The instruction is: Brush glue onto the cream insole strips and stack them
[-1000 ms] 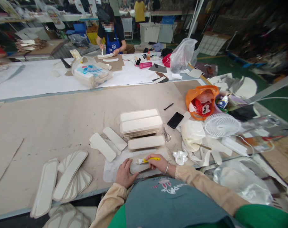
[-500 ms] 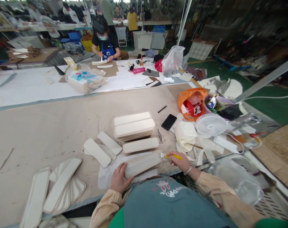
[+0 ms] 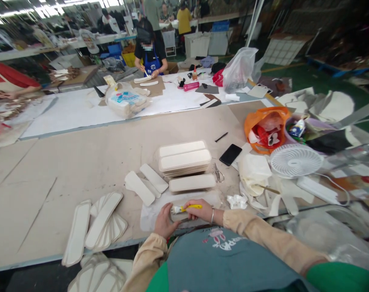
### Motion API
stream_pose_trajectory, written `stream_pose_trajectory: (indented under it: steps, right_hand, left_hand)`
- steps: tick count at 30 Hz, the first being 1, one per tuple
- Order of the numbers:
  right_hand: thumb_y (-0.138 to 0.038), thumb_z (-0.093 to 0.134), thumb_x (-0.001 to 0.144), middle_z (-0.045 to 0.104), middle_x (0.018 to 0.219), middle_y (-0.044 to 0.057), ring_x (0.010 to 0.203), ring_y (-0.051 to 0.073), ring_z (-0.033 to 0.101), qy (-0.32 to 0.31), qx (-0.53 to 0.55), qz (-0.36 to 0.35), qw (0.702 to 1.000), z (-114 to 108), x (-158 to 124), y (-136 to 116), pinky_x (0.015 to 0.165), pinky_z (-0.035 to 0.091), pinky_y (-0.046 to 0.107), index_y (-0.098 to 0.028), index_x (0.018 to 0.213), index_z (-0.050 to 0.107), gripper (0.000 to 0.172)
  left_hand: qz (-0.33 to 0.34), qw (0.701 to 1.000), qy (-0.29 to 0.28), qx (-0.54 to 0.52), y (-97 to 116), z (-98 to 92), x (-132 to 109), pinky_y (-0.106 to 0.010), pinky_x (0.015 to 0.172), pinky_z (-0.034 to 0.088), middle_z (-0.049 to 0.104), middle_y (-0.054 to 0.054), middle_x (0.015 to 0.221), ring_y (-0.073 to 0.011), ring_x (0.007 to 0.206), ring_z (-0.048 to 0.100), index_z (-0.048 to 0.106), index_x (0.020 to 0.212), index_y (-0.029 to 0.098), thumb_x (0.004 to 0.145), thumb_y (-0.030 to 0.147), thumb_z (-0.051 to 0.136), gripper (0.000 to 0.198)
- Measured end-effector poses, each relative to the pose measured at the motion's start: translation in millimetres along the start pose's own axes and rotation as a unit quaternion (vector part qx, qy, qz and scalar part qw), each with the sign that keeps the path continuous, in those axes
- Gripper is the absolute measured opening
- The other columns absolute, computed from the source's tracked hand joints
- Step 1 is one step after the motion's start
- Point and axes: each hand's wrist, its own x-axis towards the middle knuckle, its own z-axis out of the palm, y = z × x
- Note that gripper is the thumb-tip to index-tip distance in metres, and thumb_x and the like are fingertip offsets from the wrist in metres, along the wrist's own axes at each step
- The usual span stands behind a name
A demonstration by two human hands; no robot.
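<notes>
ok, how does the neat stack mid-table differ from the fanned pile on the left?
The stack is squared up, with its pieces lying crosswise. The fanned pile is spread out, with its pieces overlapping on a diagonal. The stack sits mid-table beside the scissors, while the fanned pile lies near the front edge of the table. Both are made of cream oblong pieces with rounded ends.
</notes>
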Motion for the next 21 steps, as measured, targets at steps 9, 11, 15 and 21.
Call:
stream_pose_trajectory:
  steps: [9, 11, 15, 21]
  right_hand:
    - [-0.020, 0.056, 0.071, 0.060, 0.051, -0.003, 0.040, 0.007, 0.048, 0.104, 0.001, 0.047, 0.994, -25.0, -8.8, 5.5, 0.043, 0.039, 0.017, -0.015, 0.086, 0.067, 0.019]
    - [-0.022, 0.057, 0.070, 0.060, 0.050, -0.003, 0.040, 0.007, 0.048, 0.133, 0.006, 0.056, 0.990, -39.8, -22.7, 5.7, 0.043, 0.038, 0.017, -0.015, 0.084, 0.067, 0.019]
    - [-0.026, 0.057, 0.069, 0.061, 0.051, -0.002, 0.041, 0.009, 0.049, 0.195, 0.008, 0.059, 0.979, -69.7, -55.7, 9.6, 0.043, 0.039, 0.019, -0.016, 0.084, 0.067, 0.021]
    - [-0.029, 0.053, 0.071, 0.061, 0.052, -0.002, 0.043, 0.010, 0.050, 0.278, 0.008, 0.039, 0.960, -97.7, -89.3, 20.7, 0.045, 0.041, 0.021, -0.017, 0.086, 0.066, 0.023]
  left_hand:
    - [-0.002, 1.000, -0.006, 0.024, 2.1, -2.1, -0.2, -0.043, 0.105, 0.041, 0.052, -0.015, 0.130, -0.0291, 0.121, 0.050, 0.048, 0.127, 0.015, 0.067, 0.034, 0.070, 0.067]
    - [0.002, 0.999, -0.009, 0.031, -0.7, -1.7, 0.8, -0.044, 0.105, 0.041, 0.052, -0.013, 0.129, -0.0296, 0.122, 0.050, 0.048, 0.127, 0.017, 0.066, 0.037, 0.070, 0.067]
    - [0.011, 0.999, -0.017, 0.035, -3.1, -2.3, 3.1, -0.045, 0.105, 0.041, 0.052, -0.014, 0.129, -0.0298, 0.122, 0.050, 0.048, 0.127, 0.017, 0.068, 0.038, 0.068, 0.066]
    - [0.018, 0.999, -0.012, 0.043, -0.5, -4.0, 4.2, -0.045, 0.103, 0.042, 0.054, -0.015, 0.128, -0.0293, 0.120, 0.052, 0.050, 0.125, 0.015, 0.069, 0.038, 0.066, 0.063]
